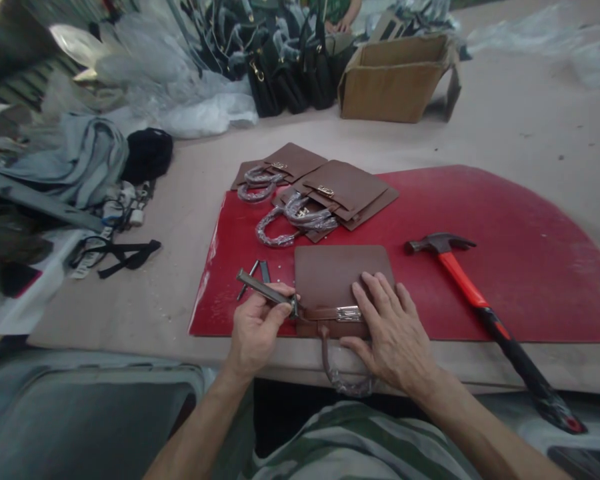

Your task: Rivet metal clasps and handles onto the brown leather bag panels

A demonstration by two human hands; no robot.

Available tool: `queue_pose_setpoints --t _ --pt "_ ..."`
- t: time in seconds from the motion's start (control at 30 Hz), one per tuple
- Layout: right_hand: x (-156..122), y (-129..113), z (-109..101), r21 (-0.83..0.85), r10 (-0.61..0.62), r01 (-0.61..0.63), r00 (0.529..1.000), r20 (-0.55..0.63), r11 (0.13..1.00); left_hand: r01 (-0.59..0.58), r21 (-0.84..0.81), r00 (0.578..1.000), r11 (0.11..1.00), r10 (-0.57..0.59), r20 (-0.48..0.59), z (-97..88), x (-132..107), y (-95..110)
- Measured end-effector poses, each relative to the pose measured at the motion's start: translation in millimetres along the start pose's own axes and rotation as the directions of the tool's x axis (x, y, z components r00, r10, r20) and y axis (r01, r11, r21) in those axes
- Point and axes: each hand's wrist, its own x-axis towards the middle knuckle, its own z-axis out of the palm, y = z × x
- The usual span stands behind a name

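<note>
My left hand [257, 328] is closed around a metal punch [263, 288], a narrow bar slanting up to the left. Its lower end is at the left edge of a brown leather bag panel [343, 277], beside a thin strap [320, 313]. Whether the tip touches the strap I cannot tell. My right hand [395, 330] lies flat on the panel, fingers spread, just right of a silver metal clasp [349, 313]. A plastic-wrapped handle [350, 381] hangs from the panel over the table's front edge. Two small metal tools [265, 271] lie behind my left hand.
A claw hammer [463, 280] with a red and black handle lies to the right on the red mat [525, 267]. Several brown bag panels [347, 187] with wrapped handles are piled behind. Farther back stand a cardboard box [390, 83], black bags [265, 83] and another person's hands [343, 25].
</note>
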Motion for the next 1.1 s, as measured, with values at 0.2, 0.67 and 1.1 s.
queue_pose_setpoints --t 0.2,0.67,1.1 --pt "1 1 -1 0.009 -0.017 0.017 0.999 0.034 1.000 -0.221 0.114 0.973 0.969 0.211 0.091 -0.3 4 -2" --pt "4 0 -4 0.017 -0.009 0.008 0.996 0.093 1.000 -0.360 0.173 0.924 0.917 0.324 0.204 -8.1 8 -8" --pt "4 -1 -5 -0.009 -0.009 0.010 0.997 0.077 1.000 -0.384 0.105 0.912 0.917 0.359 0.199 -3.1 0 -12"
